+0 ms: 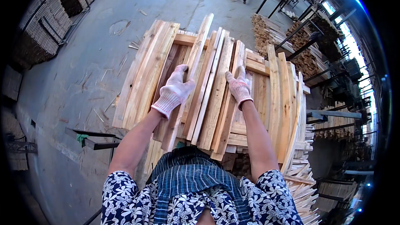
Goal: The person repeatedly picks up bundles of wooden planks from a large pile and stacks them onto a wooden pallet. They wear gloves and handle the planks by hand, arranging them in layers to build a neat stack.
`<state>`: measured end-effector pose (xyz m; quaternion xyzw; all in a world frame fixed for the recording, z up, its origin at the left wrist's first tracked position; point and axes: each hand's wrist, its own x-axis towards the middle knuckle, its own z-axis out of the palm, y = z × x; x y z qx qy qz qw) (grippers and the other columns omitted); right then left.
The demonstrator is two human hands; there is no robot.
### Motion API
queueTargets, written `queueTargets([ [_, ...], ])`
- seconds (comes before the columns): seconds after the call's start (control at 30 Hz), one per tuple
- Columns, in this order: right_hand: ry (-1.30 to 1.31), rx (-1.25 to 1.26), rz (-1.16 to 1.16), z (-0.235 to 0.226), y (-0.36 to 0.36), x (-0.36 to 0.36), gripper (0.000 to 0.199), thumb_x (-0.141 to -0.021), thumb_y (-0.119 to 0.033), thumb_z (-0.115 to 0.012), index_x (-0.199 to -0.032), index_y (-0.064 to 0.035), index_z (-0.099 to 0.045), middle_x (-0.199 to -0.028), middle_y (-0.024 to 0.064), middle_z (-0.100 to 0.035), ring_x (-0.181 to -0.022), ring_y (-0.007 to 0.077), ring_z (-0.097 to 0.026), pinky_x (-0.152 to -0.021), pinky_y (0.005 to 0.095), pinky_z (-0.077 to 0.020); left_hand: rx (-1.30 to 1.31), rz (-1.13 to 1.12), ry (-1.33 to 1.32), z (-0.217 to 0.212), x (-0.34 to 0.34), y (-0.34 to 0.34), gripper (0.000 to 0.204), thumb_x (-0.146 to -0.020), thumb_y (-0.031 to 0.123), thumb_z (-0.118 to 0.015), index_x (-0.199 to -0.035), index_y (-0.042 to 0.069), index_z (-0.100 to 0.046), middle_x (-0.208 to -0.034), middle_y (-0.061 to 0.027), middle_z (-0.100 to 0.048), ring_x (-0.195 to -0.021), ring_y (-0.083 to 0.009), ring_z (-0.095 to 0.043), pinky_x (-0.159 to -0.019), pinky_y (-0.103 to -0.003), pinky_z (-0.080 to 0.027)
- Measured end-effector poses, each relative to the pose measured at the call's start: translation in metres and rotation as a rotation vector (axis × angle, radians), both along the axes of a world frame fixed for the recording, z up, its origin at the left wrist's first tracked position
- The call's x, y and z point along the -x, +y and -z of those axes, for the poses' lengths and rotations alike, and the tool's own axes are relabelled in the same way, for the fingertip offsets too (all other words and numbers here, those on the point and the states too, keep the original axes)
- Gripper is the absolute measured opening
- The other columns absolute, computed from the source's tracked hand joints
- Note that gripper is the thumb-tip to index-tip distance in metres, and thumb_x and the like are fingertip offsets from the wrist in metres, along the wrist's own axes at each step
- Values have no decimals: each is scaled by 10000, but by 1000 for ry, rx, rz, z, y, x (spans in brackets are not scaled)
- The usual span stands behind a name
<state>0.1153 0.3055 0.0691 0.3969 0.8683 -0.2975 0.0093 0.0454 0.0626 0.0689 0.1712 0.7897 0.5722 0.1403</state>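
Observation:
My left hand [176, 88], in a pale knitted glove with a pinkish palm, is closed on a long wooden slat [201, 37]. This slat lies at a slant and juts past the far edge of the pile. My right hand [240, 87], gloved the same way, grips another wooden slat [223, 135], its thumb on the left side and its fingers over the top. Several loose slats [205, 89] lie side by side between my hands. The undersides of both grips are hidden.
Wider boards [146, 75] lie left of my hands, and curved slats [285, 100] to the right. A black metal frame [100, 145] with a green tie stands at lower left. Stacked timber [46, 25] is at far left; more lumber [271, 33] sits on racks at right. Splinters litter the floor.

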Motion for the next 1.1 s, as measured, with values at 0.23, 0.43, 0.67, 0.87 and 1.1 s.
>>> queueTargets([
  [0.23, 125, -83, -29, -43, 2, 0, 1017, -838, -468, -717, -1565, -262, -36, -1486, 369, -240, -1335, 474, -400, -1113, 485, -339, 518, 166, -73, 6, -1, 57, 962, -829, 450, -703, -1521, 23, -189, -1507, -295, -292, -1377, -390, -373, -1130, -426, -320],
  [0.43, -125, -163, 93, -8, 38, -12, 788, -885, -429, -595, -1540, -265, -188, -1436, 294, -341, -1331, 408, -400, -1080, 510, -354, 242, 267, -356, 6, 19, 34, 1058, -858, 485, -691, -1545, 17, -36, -1438, -229, -438, -1335, -300, -417, -1106, -351, -324],
  [0.67, 13, -528, -175, -41, -41, -5, 878, -840, -566, -629, -1491, -100, -265, -1320, 311, -409, -1181, 417, -474, -917, 537, -438, 59, 160, -256, 36, 34, 9, 866, -865, 232, -675, -1504, -76, -177, -1412, -197, -462, -1253, -220, -479, -1050, -293, -388],
  [0.87, -84, -20, -39, -22, -79, 13, 985, -778, -449, -726, -1531, -164, -160, -1456, 284, -253, -1299, 476, -406, -1021, 518, -432, 573, 143, 85, -12, 14, -17, 753, -891, 266, -619, -1487, -18, -257, -1269, -255, -558, -1091, -333, -618, -919, -345, -488],
  [1.1, 139, -126, -97, 4, -62, 8, 702, -768, -301, -716, -1363, -93, -404, -1373, 235, -335, -1227, 426, -457, -1013, 473, -432, 1240, -77, 513, 21, -2, -9, 737, -898, 242, -603, -1527, 142, -232, -1176, -304, -486, -861, -378, -629, -739, -506, -541],
])
